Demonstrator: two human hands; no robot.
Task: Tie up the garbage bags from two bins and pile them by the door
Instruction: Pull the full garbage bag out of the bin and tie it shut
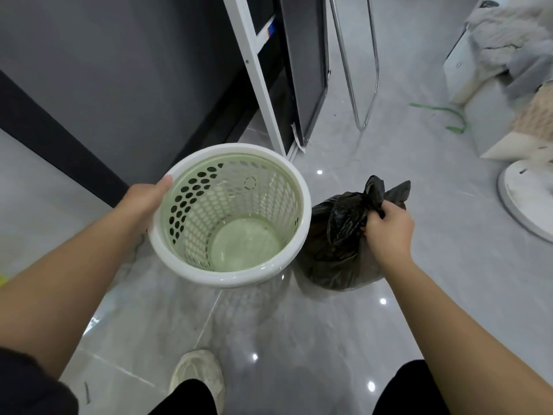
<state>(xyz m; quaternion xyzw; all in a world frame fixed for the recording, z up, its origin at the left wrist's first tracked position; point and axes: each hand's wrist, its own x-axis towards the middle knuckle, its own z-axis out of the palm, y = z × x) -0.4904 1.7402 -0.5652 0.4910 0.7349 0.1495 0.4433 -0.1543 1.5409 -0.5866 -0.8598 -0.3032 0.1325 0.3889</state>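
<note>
The left hand (143,205) grips the rim of the bin (227,280). Only its thumb shows; the fingers are hidden behind the bin's outer wall. The bin covers the left side of the black garbage bag (338,259), whose contents cannot be made out. The right hand (389,232) holds the bag's gathered neck, fingertips buried in the plastic. A white round base (526,199) is cut off by the right edge, as is a blurred heap of grey cloth (508,40). A label (269,28) on the white frame (257,70) is too small to read. A dark trouser leg (185,399) hides the heel of a shoe (197,372).
</note>
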